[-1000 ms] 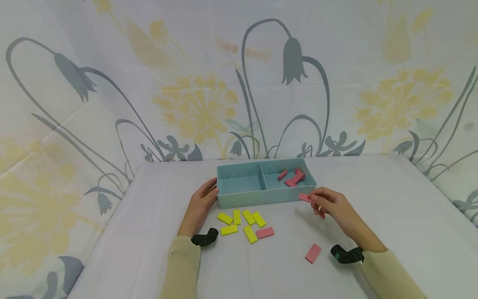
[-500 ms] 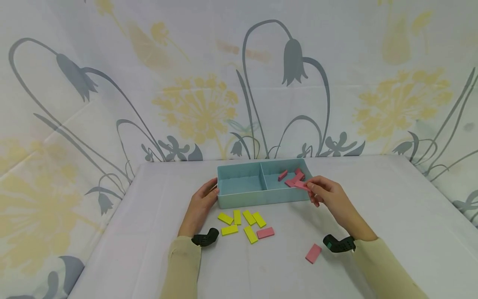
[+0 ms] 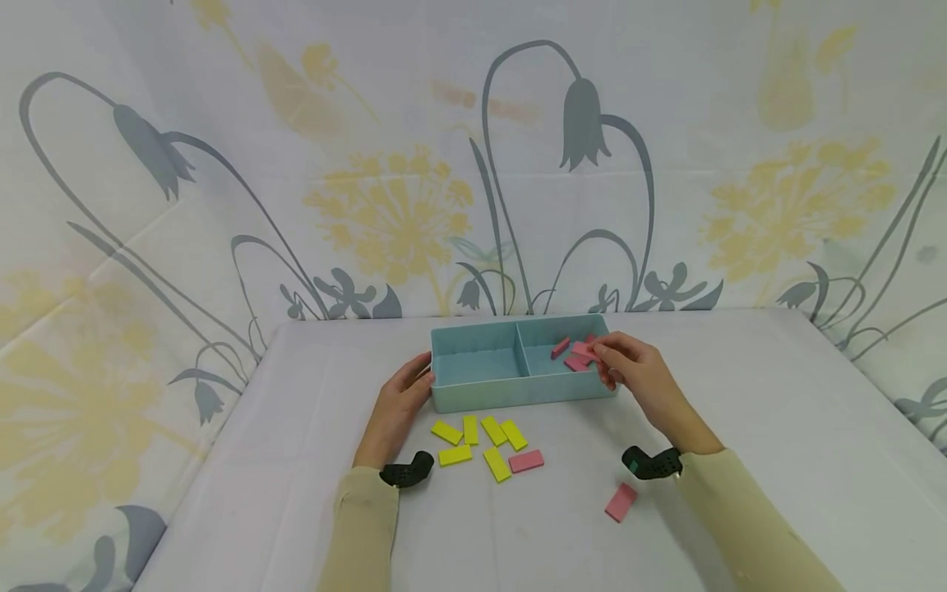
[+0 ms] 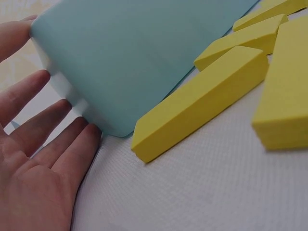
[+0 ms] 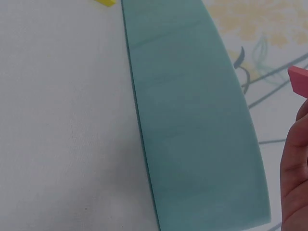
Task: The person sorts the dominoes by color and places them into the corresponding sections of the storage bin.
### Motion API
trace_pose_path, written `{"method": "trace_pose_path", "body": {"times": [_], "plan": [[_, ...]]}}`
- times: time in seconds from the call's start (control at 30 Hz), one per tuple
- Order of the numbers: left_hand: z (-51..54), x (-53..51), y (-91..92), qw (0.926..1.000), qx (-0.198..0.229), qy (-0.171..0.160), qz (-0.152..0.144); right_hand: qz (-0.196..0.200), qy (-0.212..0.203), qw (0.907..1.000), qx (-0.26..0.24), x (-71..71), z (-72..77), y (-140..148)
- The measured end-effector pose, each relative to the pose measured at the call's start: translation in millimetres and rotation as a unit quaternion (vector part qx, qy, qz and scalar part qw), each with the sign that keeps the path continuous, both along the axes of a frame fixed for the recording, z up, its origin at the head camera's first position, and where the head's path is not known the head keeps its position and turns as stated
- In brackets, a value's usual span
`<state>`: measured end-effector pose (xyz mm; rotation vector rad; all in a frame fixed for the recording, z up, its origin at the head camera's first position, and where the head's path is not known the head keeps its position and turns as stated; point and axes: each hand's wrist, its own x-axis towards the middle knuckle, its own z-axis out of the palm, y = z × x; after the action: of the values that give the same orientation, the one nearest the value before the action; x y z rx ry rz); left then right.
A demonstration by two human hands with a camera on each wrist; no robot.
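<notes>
My right hand (image 3: 639, 382) pinches a pink block (image 3: 583, 352) between thumb and fingers above the right compartment of a pale blue divided box (image 3: 473, 396). Several other pink blocks (image 3: 560, 348) lie inside that compartment, partly hidden by the hand. In the right wrist view the held pink block (image 5: 299, 82) shows at the edge, higher than the box wall (image 5: 197, 120). My left hand (image 3: 395, 411) rests against the box's left end; the left wrist view shows its extended fingers (image 4: 36, 113) touching the wall, thumb near the top corner. The left compartment (image 3: 477, 366) holds nothing.
Several yellow blocks (image 3: 455, 455) lie on the white cloth in front of the box. Beside them is a pink block (image 3: 526, 461), and another pink block (image 3: 621, 502) lies farther right, near the right forearm. A flower-patterned cloth (image 3: 403, 214) hangs behind the box.
My right hand has carried the pink block from in front of the box's right corner, up and leftward over the right compartment. The left hand and the box stay in place.
</notes>
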<state>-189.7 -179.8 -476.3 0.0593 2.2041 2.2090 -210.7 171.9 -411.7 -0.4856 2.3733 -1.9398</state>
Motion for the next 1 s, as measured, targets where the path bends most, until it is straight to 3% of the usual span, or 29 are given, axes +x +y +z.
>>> {"method": "trace_pose_path", "body": {"times": [0.6, 1.0], "plan": [[-1.5, 0.8, 0.0, 0.9998, -0.016, 0.008, 0.007, -0.015, 0.000, 0.9999, -0.003, -16.5, -2.7, -12], [-1.2, -0.2, 1.3, 0.9999, 0.009, 0.006, 0.002, -0.008, 0.005, 0.9981, 0.062, -29.2, 0.0, -20]]}}
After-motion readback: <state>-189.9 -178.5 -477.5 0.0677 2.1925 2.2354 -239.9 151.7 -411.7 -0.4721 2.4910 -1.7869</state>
